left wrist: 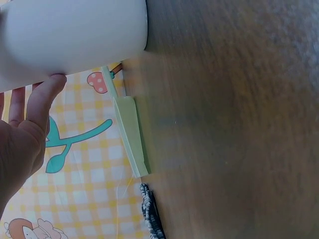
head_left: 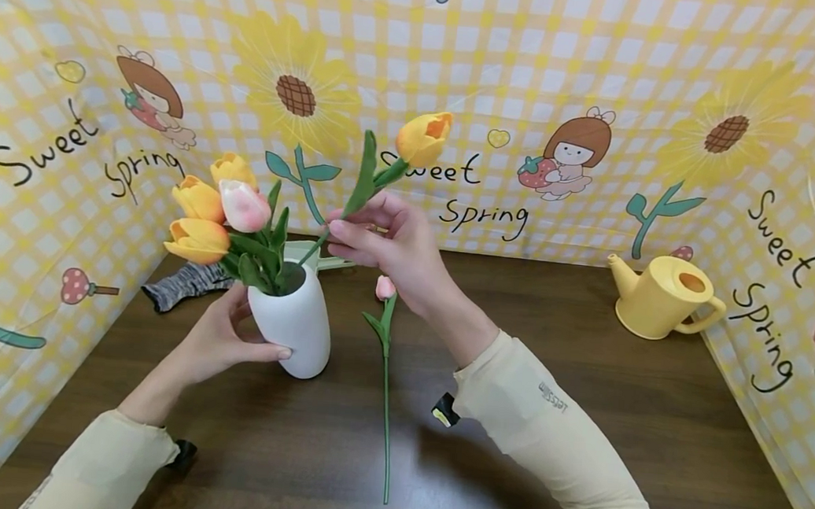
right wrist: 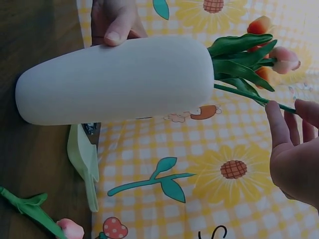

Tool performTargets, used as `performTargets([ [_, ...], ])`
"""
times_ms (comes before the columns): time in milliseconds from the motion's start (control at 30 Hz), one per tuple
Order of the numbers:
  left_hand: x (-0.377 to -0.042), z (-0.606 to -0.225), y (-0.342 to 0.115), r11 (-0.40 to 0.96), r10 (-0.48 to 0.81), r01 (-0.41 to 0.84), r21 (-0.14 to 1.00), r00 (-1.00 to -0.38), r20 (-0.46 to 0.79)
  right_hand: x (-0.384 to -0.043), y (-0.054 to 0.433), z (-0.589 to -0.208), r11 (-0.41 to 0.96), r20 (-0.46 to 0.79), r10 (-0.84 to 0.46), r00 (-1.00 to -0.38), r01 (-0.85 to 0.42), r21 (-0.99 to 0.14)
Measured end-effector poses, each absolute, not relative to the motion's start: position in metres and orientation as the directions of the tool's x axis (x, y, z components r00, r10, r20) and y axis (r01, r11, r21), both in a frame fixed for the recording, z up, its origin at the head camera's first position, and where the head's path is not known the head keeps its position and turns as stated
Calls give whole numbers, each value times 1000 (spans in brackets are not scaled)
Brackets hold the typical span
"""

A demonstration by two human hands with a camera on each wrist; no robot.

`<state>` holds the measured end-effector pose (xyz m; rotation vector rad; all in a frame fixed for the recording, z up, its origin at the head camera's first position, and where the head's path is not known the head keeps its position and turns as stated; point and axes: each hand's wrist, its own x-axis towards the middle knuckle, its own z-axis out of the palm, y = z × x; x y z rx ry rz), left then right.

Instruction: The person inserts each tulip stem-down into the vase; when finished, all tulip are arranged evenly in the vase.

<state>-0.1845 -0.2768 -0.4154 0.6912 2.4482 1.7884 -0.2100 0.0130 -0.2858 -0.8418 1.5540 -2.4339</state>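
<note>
A white vase (head_left: 296, 325) stands on the table, holding several yellow tulips (head_left: 197, 240) and a pink tulip (head_left: 246, 206). My left hand (head_left: 220, 336) grips the vase from its left side, thumb across the front. In my right hand (head_left: 397, 246), thumb and fingers pinch the stem of another yellow tulip (head_left: 424, 140). In the right wrist view this stem (right wrist: 239, 92) runs into the vase mouth; its lower end is hidden inside. One pink tulip (head_left: 386, 288) lies on the table right of the vase, its stem towards me.
A yellow watering can (head_left: 663, 300) stands at the back right. Behind the vase is a pale green dustpan-like thing (left wrist: 130, 132), partly hidden. A grey knitted item (head_left: 188, 286) lies at the back left. Checked cloth (head_left: 406, 65) surrounds the dark wooden table (head_left: 552, 320).
</note>
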Motion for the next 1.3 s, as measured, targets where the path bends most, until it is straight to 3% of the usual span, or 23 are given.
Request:
performTargets([
  [333,-185,-414,-276,247,364,321,914,-905,220,-218,-8,-292,-371,223,-430,-875,-54,-927],
  [1300,-185,-416,-276,245,377,348,905,-894,242,-221,-27,-301,-239,163,-490,-857,-48,-970],
])
